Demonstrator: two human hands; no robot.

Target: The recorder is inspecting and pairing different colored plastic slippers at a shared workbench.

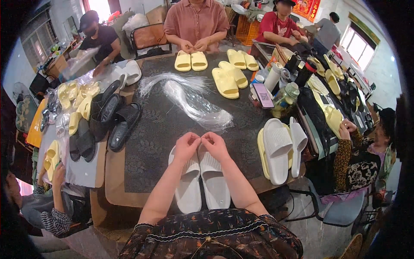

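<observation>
A pair of light grey slide slippers stands side by side at the table's near edge, the left slipper point(188, 193) and the right slipper point(216, 190) with their toes pointing away from me. Above the ribbed straps, my left hand point(186, 146) and my right hand point(214, 146) meet with fingertips pinched together at the inner edges of the slippers. Whatever lies between the fingers is too small to make out. Just beyond my hands rests a bundle of clear plastic strands point(196, 108), fanning out toward the far left.
Grey and yellow slippers point(276, 151) are stacked to my right, black slippers point(123, 129) to my left. Yellow slippers point(225, 82) sit at the far side, near a phone point(262, 95), a jar point(285, 100) and bottles. Co-workers surround the dark-topped table point(146, 168).
</observation>
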